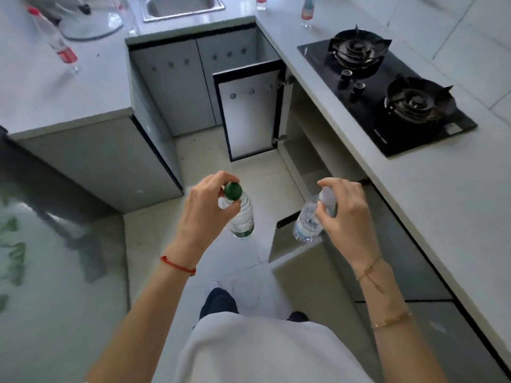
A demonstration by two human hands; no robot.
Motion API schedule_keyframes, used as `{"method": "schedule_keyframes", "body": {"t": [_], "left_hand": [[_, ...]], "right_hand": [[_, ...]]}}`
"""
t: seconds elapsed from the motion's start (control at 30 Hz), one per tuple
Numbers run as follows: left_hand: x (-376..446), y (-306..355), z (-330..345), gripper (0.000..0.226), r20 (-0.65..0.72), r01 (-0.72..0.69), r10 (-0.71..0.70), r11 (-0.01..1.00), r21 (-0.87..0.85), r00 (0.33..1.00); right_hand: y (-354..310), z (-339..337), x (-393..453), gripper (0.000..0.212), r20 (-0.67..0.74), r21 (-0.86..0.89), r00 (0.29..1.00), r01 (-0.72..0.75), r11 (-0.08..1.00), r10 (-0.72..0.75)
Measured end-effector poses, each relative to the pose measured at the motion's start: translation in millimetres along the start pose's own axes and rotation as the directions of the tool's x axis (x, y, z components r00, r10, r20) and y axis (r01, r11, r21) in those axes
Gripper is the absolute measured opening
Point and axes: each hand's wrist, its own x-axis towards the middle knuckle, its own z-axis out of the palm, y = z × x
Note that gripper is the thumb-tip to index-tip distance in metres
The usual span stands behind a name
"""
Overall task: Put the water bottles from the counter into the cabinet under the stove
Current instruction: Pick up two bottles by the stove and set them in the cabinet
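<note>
The left hand pinches a green-cap bottle just by its top, so the bottle hangs down over the floor. The right hand curls its fingers round the neck of a clear bottle, which hangs the same way. Holding only the tops is risky: a bottle could slip and drop. Right beside the clear bottle is an open door, and the bottle could bump it. The cabinet under the stove is open, to the right and a bit farther off. Three more bottles wait on the counter, far away.
</note>
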Motion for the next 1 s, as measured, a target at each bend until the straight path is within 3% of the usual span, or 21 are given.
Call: {"method": "schedule_keyframes", "body": {"t": [0.27,0.5,0.73,1.0], "left_hand": [[41,-121,-77,0.032,0.029,0.003,-0.004,1.000,0.029,1.000],[102,-189,-108,0.034,0.084,-0.006,0.004,1.000,0.016,0.996],[194,-231,-97,0.034,0.134,-0.028,0.038,0.997,-0.075,0.990],[347,-262,-52,0.037,0.244,-0.091,0.115,0.990,-0.107,0.963]], "right_hand": [[-85,111,55,0.035,-0.009,0.050,1.000,0.013,0.999,-0.012],[-124,168,121,0.034,0.011,0.046,1.000,0.006,0.999,-0.006],[-122,210,204,0.033,-0.006,0.017,1.000,-0.013,1.000,0.013],[-76,239,323,0.030,0.007,0.014,0.994,-0.108,0.994,0.108]]}}
